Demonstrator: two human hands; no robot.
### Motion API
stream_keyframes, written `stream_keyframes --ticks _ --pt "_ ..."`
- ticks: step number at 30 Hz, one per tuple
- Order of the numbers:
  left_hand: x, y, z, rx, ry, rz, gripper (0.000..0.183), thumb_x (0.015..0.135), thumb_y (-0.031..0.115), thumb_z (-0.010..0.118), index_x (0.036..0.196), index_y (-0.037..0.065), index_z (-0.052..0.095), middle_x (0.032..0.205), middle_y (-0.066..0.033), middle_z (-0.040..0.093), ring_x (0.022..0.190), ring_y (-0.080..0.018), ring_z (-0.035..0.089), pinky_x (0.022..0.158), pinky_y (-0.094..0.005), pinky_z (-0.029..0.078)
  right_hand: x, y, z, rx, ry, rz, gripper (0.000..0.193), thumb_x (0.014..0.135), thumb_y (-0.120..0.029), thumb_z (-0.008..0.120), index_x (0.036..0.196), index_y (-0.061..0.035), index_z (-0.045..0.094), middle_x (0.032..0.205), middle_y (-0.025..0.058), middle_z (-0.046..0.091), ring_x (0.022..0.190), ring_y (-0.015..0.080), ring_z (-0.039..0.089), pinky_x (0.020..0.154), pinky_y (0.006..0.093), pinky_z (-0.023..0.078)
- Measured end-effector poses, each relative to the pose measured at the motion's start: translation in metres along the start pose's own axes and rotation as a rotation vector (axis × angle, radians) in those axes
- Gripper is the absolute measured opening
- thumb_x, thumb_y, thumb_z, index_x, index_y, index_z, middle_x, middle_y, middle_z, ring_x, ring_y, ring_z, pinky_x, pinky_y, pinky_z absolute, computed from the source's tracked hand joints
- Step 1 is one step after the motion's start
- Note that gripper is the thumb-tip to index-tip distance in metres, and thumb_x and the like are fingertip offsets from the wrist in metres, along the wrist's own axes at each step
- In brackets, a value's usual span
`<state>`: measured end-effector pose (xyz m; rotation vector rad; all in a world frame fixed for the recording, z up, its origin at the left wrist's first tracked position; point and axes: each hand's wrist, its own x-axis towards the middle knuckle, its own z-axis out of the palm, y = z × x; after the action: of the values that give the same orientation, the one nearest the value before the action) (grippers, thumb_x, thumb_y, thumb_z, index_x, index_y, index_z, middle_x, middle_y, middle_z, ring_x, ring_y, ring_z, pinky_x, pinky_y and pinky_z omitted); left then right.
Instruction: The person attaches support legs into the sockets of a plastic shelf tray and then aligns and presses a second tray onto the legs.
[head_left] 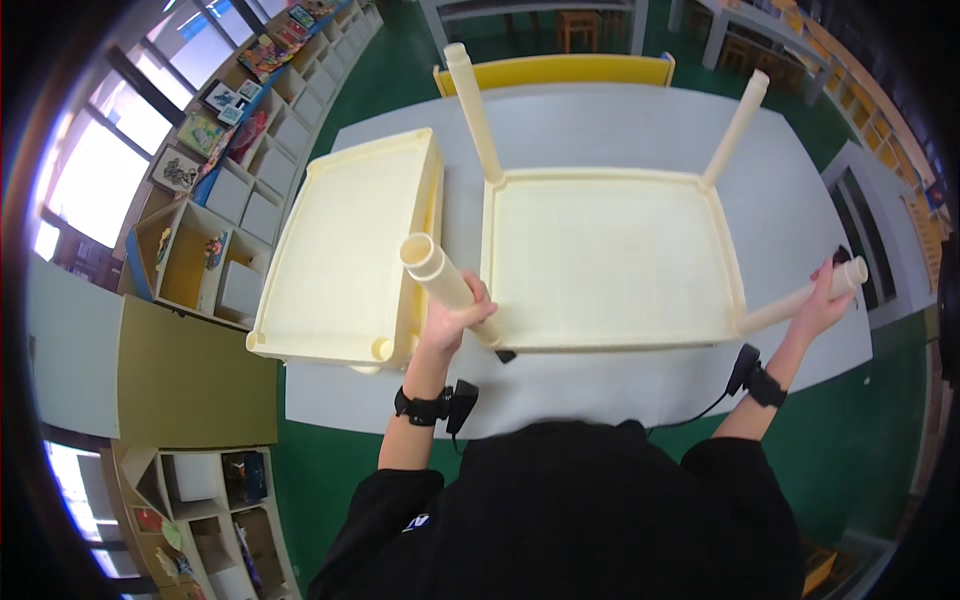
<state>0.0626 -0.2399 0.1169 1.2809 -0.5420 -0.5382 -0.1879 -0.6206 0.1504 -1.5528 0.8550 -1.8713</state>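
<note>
A cream plastic shelf panel (615, 260) with a raised rim lies on the grey table, and a round post rises from each corner. My left hand (458, 318) wraps round the near left post (440, 275), whose hollow top end points up toward me. Out to the right, my right hand (822, 305) is closed round the near right post (785, 310), close to its stepped outer end. The far left post (473, 115) and the far right post (735, 128) stand untouched. Left of this shelf lies a stack of similar cream panels (350, 240) with round corner sockets.
The grey table (580, 395) has a green floor (840, 410) around it. A yellow-backed bench (560, 70) stands beyond its far edge. Shelves with pictures and white bins (230, 195) line the left wall. Black bands with small devices (430, 405) sit on my wrists, trailing cables.
</note>
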Motion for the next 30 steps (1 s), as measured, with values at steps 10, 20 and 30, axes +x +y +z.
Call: stream_keyframes --ticks 10,20,30 --pt "-0.027 0.032 0.004 0.644 0.328 0.28 0.035 0.064 0.008 0.065 0.095 0.0 0.049 0.091 -0.0091 0.05 0.091 -0.0201 0.048 0.081 -0.0316 0.038 -0.004 -0.008 0.011 -0.065 -0.061 0.007 0.027 0.077 -0.014 0.06 0.096 0.0007 0.047 0.078 0.0071 0.053 0.064 0.013 0.052 0.06 0.0258 0.044" --pt "-0.111 0.063 -0.149 1.923 0.321 -0.226 0.058 0.055 0.028 0.073 0.105 0.013 0.048 0.107 -0.0051 0.048 0.105 -0.0294 0.042 0.089 -0.0588 0.024 -0.071 0.075 -0.017 -0.19 -0.159 0.243 0.028 0.077 -0.02 0.061 0.088 0.0039 0.051 0.076 0.01 0.056 0.066 0.0162 0.055 0.062 0.028 0.045" --pt "-0.084 0.006 -0.183 1.592 0.238 0.646 0.027 0.07 0.028 0.056 0.062 0.003 0.047 0.063 -0.0097 0.045 0.059 -0.0275 0.046 0.051 -0.0354 0.037 -0.074 0.073 -0.031 -0.154 -0.237 0.268 0.03 0.086 -0.026 0.046 0.093 0.004 0.05 0.084 0.0098 0.057 0.078 0.0175 0.054 0.073 0.0289 0.042"
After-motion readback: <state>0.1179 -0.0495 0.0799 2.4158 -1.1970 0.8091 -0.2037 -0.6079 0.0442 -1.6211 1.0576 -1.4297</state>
